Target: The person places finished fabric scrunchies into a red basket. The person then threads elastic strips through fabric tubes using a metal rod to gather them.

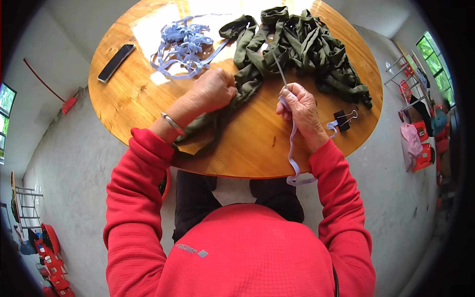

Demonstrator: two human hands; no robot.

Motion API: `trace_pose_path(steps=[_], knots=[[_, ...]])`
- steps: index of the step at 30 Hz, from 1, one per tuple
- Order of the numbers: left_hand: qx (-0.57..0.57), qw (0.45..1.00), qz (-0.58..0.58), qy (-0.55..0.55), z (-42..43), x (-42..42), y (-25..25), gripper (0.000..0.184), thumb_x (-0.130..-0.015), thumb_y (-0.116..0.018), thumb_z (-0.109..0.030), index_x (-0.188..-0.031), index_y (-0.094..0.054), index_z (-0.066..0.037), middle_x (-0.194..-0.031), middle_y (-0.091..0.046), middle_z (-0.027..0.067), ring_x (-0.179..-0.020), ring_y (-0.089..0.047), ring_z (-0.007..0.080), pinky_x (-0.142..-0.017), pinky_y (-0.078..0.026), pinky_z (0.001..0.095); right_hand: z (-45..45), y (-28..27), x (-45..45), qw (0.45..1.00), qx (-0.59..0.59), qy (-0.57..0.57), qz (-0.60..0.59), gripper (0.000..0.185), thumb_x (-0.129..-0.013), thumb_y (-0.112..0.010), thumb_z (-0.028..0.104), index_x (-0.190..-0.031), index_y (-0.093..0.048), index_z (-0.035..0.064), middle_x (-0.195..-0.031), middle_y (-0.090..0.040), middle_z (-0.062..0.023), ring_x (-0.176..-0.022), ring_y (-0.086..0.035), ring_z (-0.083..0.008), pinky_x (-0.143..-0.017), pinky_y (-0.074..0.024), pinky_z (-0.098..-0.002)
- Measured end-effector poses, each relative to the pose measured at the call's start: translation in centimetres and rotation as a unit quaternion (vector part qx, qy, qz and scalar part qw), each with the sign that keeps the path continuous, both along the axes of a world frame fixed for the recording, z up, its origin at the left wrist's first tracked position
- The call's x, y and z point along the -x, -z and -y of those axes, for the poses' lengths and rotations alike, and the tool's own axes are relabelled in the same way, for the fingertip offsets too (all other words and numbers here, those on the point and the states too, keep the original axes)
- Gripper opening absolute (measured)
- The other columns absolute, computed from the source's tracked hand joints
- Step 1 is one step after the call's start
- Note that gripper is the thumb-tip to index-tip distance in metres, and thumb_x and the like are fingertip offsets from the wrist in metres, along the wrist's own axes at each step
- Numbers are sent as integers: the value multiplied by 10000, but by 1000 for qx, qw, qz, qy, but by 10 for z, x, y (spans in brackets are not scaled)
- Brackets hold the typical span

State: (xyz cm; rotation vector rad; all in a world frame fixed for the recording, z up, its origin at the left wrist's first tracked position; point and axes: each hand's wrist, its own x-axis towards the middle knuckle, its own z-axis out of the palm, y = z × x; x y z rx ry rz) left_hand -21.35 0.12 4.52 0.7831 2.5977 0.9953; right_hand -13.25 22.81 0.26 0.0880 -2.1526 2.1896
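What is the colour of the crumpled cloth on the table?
The cloth is dark olive green; the head view shows it best.

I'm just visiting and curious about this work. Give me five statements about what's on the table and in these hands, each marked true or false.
1. The right hand holds a pale ribbon. True.
2. The binder clip lies right next to the phone. False: they lie near opposite sides of the table.
3. The blue tangle lies between the phone and the green fabric. True.
4. The bracelet is on the right wrist. False: it is on the left wrist.
5. The green fabric is neatly folded. False: it lies bunched and crumpled.
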Motion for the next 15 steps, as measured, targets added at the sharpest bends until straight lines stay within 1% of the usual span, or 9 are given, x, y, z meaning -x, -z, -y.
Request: trace_pose_path(steps=[1, 2, 3, 5, 8, 11, 12, 14, 15], knots=[[-80, 993, 86, 9, 3, 1, 0, 208, -836, -614, -194, -758, -637, -2, -682, -651, 106, -558, -635, 193, -495, -485, 279, 0, 1, 1, 1000, -2, 1, -6, 172, -955, -490, 202, -912, -526, 39, -645, -600, -43, -470, -487, -50, -446, -401, -174], [-146, 971, 186, 25, 10, 2, -3, 141, -848, -575, -117, -766, -638, -21, -729, -659, 63, -546, -627, 114, -450, -456, 201, 0, 4, 3, 1000, 15, -4, -23, 168, -955, -492, 211, -932, -528, 48, -692, -630, -55, -485, -508, -49, -447, -404, -170], [-231, 944, 233, 36, 16, -3, -6, 164, -858, -591, -153, -792, -631, -9, -765, -664, 66, -547, -632, 123, -440, -458, 210, 1, 2, 4, 1000, 19, -9, -19, 164, -955, -492, 212, -939, -529, 53, -708, -639, -58, -493, -517, -49, -450, -406, -169], [-314, 912, 261, 33, 17, -12, -7, 237, -864, -614, -217, -802, -616, 12, -771, -660, 82, -480, -608, 131, -397, -443, 224, 6, -8, 5, 999, 26, -20, -13, 156, -954, -493, 213, -954, -530, 62, -739, -656, -65, -508, -535, -49, -456, -411, -167], [-125, 964, 228, -57, 3, -18, -18, 297, -855, -643, -263, -766, -606, 17, -727, -647, 99, -409, -565, 126, -361, -423, 242, 3, -9, 19, 999, -1, -17, -37, 172, -959, -477, 228, -983, -534, 67, -759, -666, -62, -530, -556, -50, -473, -410, -172], [32, 992, 120, 7, -11, -12, -6, 315, -818, -646, -259, -755, -609, 48, -654, -628, 117, -418, -577, 157, -399, -445, 280, 3, -14, 37, 998, -36, 1, -50, 192, -961, -468, 245, -994, -541, 70, -798, -674, -58, -552, -570, -57, -473, -396, -173], [9, 994, 111, 19, -13, -9, 2, 292, -804, -660, -219, -749, -602, 61, -596, -590, 93, -418, -565, 149, -394, -429, 289, 6, -14, 45, 998, -43, 5, -55, 193, -960, -470, 246, -992, -544, 71, -811, -676, -57, -559, -576, -59, -473, -396, -173], [-59, 991, 115, 46, -10, -6, 12, 252, -791, -667, -182, -763, -603, 60, -588, -583, 82, -420, -559, 141, -389, -427, 283, 7, -16, 54, 997, -64, 24, -21, 184, -956, -476, 230, -987, -556, 68, -880, -681, -67, -616, -614, -77, -483, -413, -181], [-94, 987, 116, 57, -8, -7, 12, 233, -785, -670, -163, -770, -604, 60, -584, -579, 76, -421, -556, 137, -386, -426, 280, 2, -11, 59, 996, -68, 48, -30, 182, -956, -475, 224, -987, -557, 65, -897, -679, -71, -639, -623, -83, -486, -420, -187]])
